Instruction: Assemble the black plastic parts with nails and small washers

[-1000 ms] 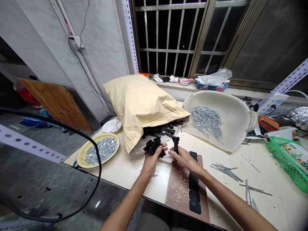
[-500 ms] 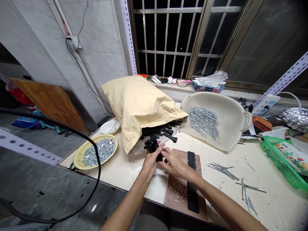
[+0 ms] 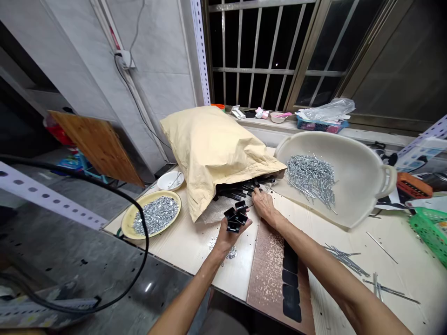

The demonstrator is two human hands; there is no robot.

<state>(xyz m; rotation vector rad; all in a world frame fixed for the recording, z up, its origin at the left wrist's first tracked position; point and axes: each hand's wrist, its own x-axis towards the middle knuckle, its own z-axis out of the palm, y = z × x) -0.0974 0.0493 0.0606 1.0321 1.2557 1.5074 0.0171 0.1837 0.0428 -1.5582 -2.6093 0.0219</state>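
Observation:
My left hand (image 3: 226,237) is wrapped round a bunch of black plastic parts (image 3: 236,217), held over the table. My right hand (image 3: 264,204) reaches to the mouth of a large cream sack (image 3: 216,149), its fingertips at the black parts (image 3: 240,187) that spill out there; whatever it pinches is too small to make out. Below my right forearm lies a brown board (image 3: 267,274) with pale specks and a row of black pads (image 3: 290,279). Small metal nuts (image 3: 231,252) are scattered beside my left wrist.
On the left stand a yellow plate (image 3: 126,224) of metal pieces and a white dish (image 3: 162,182). A big white basin (image 3: 359,186) holds many screws (image 3: 310,179). Long bolts (image 3: 347,260) and a green basket (image 3: 428,232) are on the right. A black cable (image 3: 145,232) loops at left.
My right hand has left the bunch in my left hand and moved forward to the sack's mouth. My left hand has turned palm up with the black parts. The view has shifted.

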